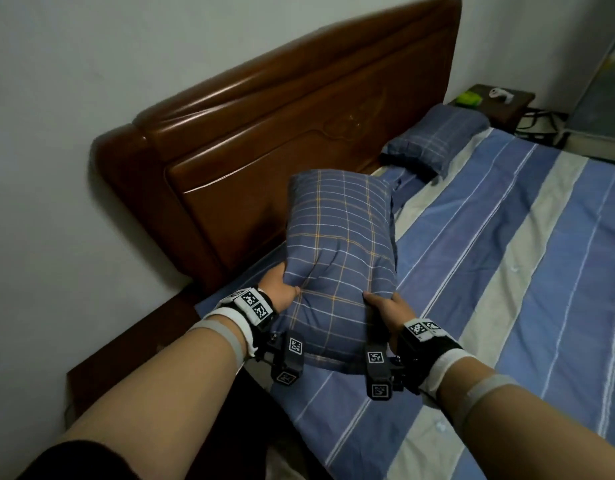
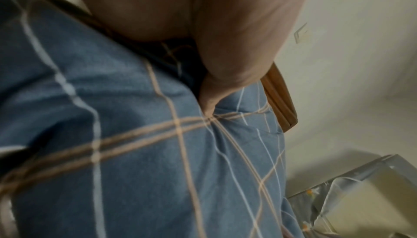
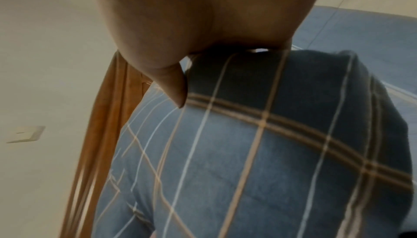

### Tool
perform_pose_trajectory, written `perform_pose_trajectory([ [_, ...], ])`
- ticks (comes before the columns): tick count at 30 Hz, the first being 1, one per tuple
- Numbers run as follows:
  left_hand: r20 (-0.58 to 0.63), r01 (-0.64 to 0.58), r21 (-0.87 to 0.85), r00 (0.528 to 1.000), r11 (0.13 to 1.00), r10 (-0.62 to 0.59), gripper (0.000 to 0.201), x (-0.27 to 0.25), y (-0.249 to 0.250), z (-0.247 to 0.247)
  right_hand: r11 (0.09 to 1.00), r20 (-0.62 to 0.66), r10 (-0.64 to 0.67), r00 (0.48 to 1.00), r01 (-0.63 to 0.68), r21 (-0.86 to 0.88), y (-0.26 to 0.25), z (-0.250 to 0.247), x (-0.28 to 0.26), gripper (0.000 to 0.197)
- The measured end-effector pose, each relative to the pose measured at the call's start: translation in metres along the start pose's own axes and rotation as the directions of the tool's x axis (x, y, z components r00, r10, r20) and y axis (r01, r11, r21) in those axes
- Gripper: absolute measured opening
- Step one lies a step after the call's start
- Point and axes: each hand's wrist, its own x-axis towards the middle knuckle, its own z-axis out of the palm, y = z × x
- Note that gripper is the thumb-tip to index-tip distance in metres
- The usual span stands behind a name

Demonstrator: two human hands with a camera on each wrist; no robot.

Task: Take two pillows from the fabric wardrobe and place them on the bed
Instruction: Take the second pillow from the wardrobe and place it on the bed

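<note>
A blue plaid pillow (image 1: 340, 244) is held above the head end of the bed (image 1: 506, 271), close to the wooden headboard (image 1: 264, 140). My left hand (image 1: 281, 289) grips its near left corner, bunching the cloth. My right hand (image 1: 385, 308) grips the near right edge. In the left wrist view the thumb (image 2: 212, 97) digs into the pillow (image 2: 135, 152). In the right wrist view the thumb (image 3: 176, 88) lies on the pillow (image 3: 259, 152). A second plaid pillow (image 1: 434, 140) lies on the bed at the far end of the headboard.
A dark bedside table (image 1: 496, 102) stands past the far pillow, with a green object (image 1: 467, 98) and a white object (image 1: 500, 94) on it. Cables (image 1: 541, 123) lie on the floor beside it. The striped sheet stretches to the right. A white wall (image 1: 56, 168) is at left.
</note>
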Motion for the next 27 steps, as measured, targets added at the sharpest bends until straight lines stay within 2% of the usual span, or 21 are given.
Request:
perform_pose_trajectory([
  [2, 0.052, -0.020, 0.039, 0.998, 0.999, 0.018, 0.038, 0.051, -0.014, -0.008, 1.000, -0.037, 0.022, 0.999, -0.023, -0.013, -0.012, 0.026, 0.017, 0.050],
  [4, 0.088, -0.035, 0.041, 0.996, 0.999, 0.032, 0.032, 0.105, -0.031, -0.017, 0.999, -0.051, 0.050, 0.997, -0.051, -0.015, -0.018, 0.054, 0.048, 0.038],
  [10, 0.155, 0.008, 0.090, 0.988, 0.996, -0.022, 0.034, 0.244, -0.088, -0.045, 0.993, -0.123, 0.115, 0.986, -0.117, -0.006, -0.025, 0.147, 0.141, 0.063],
  [13, 0.120, 0.026, 0.137, 0.992, 0.990, -0.042, 0.049, 0.297, -0.115, -0.056, 0.988, -0.139, 0.150, 0.979, -0.153, -0.013, -0.015, 0.181, 0.191, 0.094],
  [14, 0.101, 0.043, 0.134, 0.993, 0.990, -0.057, 0.055, 0.312, -0.126, -0.059, 0.988, -0.140, 0.144, 0.980, -0.150, -0.032, -0.020, 0.192, 0.200, 0.094],
  [15, 0.093, 0.073, 0.130, 0.992, 0.989, -0.085, 0.061, 0.323, -0.135, -0.062, 0.987, -0.140, 0.143, 0.980, -0.152, -0.052, -0.024, 0.202, 0.209, 0.084],
  [17, 0.103, 0.132, 0.106, 0.984, 0.986, -0.143, 0.065, 0.338, -0.153, -0.065, 0.979, -0.126, 0.186, 0.974, -0.194, -0.056, -0.035, 0.220, 0.221, 0.054],
  [18, 0.116, 0.157, 0.088, 0.979, 0.984, -0.167, 0.063, 0.340, -0.159, -0.066, 0.972, -0.112, 0.225, 0.968, -0.231, -0.044, -0.041, 0.226, 0.224, 0.050],
  [21, 0.146, 0.201, 0.037, 0.968, 0.979, -0.204, 0.046, 0.334, -0.163, -0.072, 0.944, -0.054, 0.329, 0.943, -0.329, 0.008, -0.054, 0.240, 0.229, 0.060],
  [24, 0.161, 0.173, -0.052, 0.973, 0.984, -0.162, 0.033, 0.325, -0.151, -0.085, 0.952, 0.006, 0.303, 0.953, -0.303, 0.047, -0.067, 0.248, 0.221, 0.056],
  [27, 0.133, 0.119, -0.156, 0.986, 0.981, -0.098, 0.031, 0.307, -0.120, -0.113, 0.972, 0.044, 0.230, 0.972, -0.231, 0.036, -0.095, 0.248, 0.205, 0.050],
])
